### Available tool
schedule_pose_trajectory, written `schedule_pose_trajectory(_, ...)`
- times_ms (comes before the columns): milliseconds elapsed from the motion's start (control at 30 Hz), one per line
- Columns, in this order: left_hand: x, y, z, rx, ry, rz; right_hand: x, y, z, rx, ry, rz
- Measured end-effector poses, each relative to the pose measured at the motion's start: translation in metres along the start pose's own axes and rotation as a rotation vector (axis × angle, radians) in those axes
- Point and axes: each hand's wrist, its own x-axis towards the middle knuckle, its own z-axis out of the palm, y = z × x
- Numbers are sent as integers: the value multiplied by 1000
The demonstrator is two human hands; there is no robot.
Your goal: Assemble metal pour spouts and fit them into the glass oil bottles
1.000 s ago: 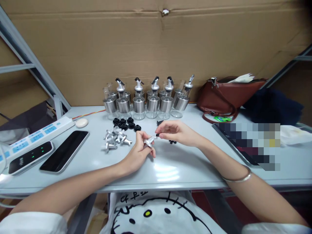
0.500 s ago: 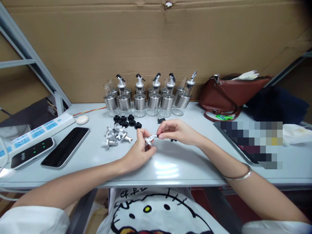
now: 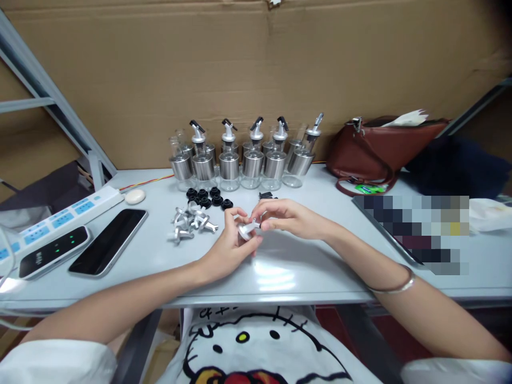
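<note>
My left hand point(image 3: 230, 246) is closed around a small silver pourer spout point(image 3: 247, 229), held just above the grey table point(image 3: 280, 272). My right hand point(image 3: 290, 218) pinches a tiny black part against the spout's tip; the fingers hide most of it. To the left of my hands lies a heap of several silver spouts point(image 3: 190, 223). Several black rubber stoppers point(image 3: 208, 198) sit behind that heap. A few small black parts point(image 3: 265, 196) lie just behind my right hand.
A row of several glass and steel dispenser bottles point(image 3: 248, 160) stands at the back against a cardboard wall. A phone point(image 3: 108, 241), a power bank point(image 3: 50, 252) and a power strip point(image 3: 64, 213) lie at left. At right are a brown bag point(image 3: 380, 152) and a tablet's dark edge point(image 3: 370, 218).
Both hands stayed together at the spout. The right hand's fingers closed in on the spout's tip, and the left hand turned the spout slightly.
</note>
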Motion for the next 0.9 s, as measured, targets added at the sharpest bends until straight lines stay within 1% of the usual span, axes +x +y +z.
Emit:
schedule_pose_trajectory(100,1,0,0,-72,-12,30,0,-2,-2,-5,54,17)
schedule_pose_trajectory(200,2,-1,0,-85,-28,46,-2,-5,-6,-44,93,27)
schedule_pose_trajectory(333,1,-1,0,-52,-37,36,-2,-6,-6,-68,97,41)
schedule_pose_trajectory(433,1,0,1,-78,-66,44,-1,-4,-3,-47,92,45)
schedule_pose_trajectory(533,5,-3,0,-106,-22,40,0,-2,-2,-8,110,40)
schedule_pose_trajectory(600,8,-5,-1,-99,2,19,0,-1,-3,12,137,38)
schedule_pose_trajectory(733,11,-9,-3,-87,-10,-8,-1,0,-3,50,189,32)
schedule_pose_trajectory(833,9,-8,-5,-67,-2,-12,0,0,2,63,170,42)
schedule_pose_trajectory(900,9,-5,-7,41,-50,-4,0,-2,5,59,146,55)
